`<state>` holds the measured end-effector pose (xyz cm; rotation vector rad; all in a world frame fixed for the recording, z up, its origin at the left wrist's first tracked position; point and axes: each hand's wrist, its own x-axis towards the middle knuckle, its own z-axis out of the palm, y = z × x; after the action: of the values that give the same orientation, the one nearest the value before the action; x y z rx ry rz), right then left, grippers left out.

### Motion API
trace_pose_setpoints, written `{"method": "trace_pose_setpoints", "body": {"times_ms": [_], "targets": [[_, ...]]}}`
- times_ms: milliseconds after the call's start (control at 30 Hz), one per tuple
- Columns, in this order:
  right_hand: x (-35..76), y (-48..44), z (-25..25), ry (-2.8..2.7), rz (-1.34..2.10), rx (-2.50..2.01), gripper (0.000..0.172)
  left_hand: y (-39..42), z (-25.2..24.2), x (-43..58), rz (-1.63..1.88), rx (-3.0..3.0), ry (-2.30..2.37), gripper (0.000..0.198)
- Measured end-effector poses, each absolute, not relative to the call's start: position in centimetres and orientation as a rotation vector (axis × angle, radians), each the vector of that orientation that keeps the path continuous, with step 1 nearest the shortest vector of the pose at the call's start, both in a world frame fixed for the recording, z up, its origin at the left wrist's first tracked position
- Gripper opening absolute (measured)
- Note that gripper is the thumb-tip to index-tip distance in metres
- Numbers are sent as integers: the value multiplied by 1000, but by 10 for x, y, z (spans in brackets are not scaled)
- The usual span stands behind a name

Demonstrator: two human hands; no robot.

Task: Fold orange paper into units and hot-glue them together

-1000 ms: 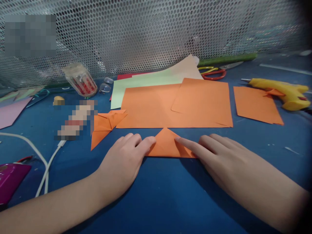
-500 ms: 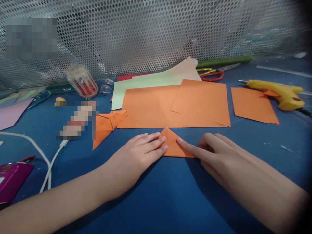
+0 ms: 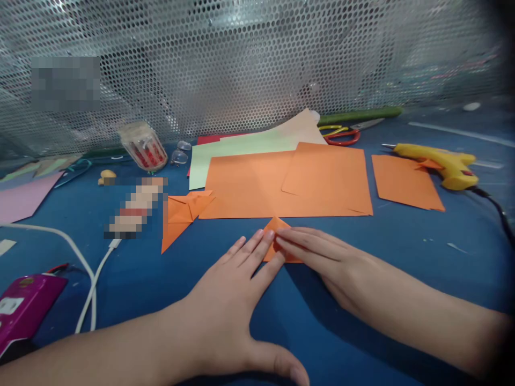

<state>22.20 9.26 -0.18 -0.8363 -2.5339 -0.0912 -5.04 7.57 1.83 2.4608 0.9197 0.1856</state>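
A small piece of orange paper point(image 3: 276, 223), folded to a point at its far end, lies on the blue table in front of me. My left hand point(image 3: 229, 295) is open, its spread fingertips resting on the paper's left part and its thumb stretched out near me. From the right, the straight fingers of my right hand point(image 3: 338, 260) lie flat over the paper's right side, meeting the left fingertips. Much of the paper is hidden under both hands. To the left sits another folded orange paper piece point(image 3: 181, 212).
Orange sheets point(image 3: 249, 182) overlap a pale green sheet point(image 3: 199, 166) behind my hands. A yellow glue gun point(image 3: 446, 163) rests partly on an orange square point(image 3: 402, 185). Scissors point(image 3: 346, 138), a jar point(image 3: 144, 147), a white cable point(image 3: 86, 300) and a purple box point(image 3: 36, 300) lie around.
My right hand has gone from pressing with its index finger to laying several straight fingers across the paper. My left hand has spread its fingers and thumb. The view has shifted slightly.
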Motion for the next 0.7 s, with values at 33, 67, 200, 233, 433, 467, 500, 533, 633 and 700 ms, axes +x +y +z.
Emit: {"method": "trace_pose_setpoints", "body": {"times_ms": [33,67,200,233,433,467,500,533,633,700], "targets": [[221,94,-8,-2451,-40,-844,75,76,21,-50,189,2437,945,133],[220,95,-14,-2445,-13,-853,79,76,22,-50,199,2424,963,134],[221,99,-16,-2555,93,-938,83,75,24,-49,219,2400,997,139],[222,100,-13,-2585,109,-952,83,76,25,-49,219,2398,1001,139],[217,107,0,-2611,91,-949,75,82,28,-49,171,2370,949,133],[217,109,-1,-2617,84,-935,75,82,28,-49,180,2376,965,130],[218,110,-2,-2629,78,-914,75,81,27,-49,198,2385,990,128],[220,111,-3,-2647,74,-885,75,80,25,-49,208,2397,1012,126],[233,111,-4,-2720,57,-774,79,75,20,-50,202,2445,1052,123],[245,106,-1,-2762,19,-722,88,71,17,-50,200,2487,1093,122]]}}
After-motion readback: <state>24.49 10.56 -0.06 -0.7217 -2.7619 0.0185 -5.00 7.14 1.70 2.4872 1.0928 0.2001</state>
